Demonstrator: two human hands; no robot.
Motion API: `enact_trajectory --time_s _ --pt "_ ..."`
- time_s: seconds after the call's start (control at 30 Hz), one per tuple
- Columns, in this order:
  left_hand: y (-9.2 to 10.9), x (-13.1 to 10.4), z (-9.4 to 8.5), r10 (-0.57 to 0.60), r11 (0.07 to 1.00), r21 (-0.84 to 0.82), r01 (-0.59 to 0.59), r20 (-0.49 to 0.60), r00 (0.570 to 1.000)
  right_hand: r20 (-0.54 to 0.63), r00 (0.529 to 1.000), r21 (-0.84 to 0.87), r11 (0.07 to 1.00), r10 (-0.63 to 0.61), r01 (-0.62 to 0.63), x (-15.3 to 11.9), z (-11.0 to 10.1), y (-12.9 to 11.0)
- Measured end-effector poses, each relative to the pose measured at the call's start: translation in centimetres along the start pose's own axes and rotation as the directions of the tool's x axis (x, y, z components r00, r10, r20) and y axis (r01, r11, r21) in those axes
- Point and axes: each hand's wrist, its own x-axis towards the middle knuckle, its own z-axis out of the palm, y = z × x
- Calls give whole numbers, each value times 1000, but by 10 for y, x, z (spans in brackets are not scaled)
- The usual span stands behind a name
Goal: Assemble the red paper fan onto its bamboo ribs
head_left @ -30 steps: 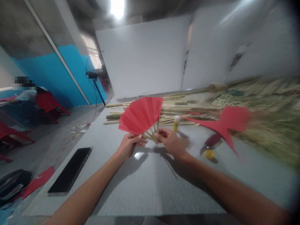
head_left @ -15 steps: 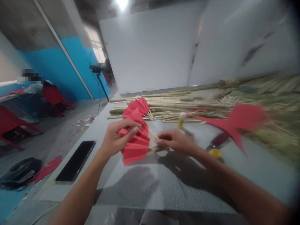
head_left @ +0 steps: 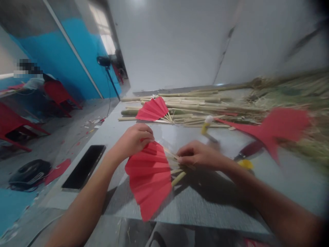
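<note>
two red paper fans [head_left: 150, 175] [head_left: 153, 109], one glue bottle [head_left: 206, 124], one phone [head_left: 84, 166], perhaps one knife [head_left: 248, 151]

Blue wall [head_left: 59, 58], red chairs [head_left: 58, 94], standing fan [head_left: 102, 61]

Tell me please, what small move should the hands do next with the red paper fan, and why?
Probably lay the red paper fan flat on the table. The left hand grips its top folds, the right hand pinches the bamboo sticks, and the fan's lower edge already reaches past the table's near edge, so it seems unsupported there.

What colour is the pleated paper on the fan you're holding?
Red: the pleated paper is plain red with no print, on pale bamboo ribs, seen in the head view.
</note>
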Motion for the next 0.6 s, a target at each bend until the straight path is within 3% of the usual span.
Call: enact_trajectory --time_s 0.33,0.6 --pt "1 0 3 158 987 39 -156 -66 985 -43 998 -38 998 53 -54 2 -9 3" --pt "0 0 4 -3 1000 -8 2 -72 997 4 1000 -30 1000 6 -6 1 -5 -1"
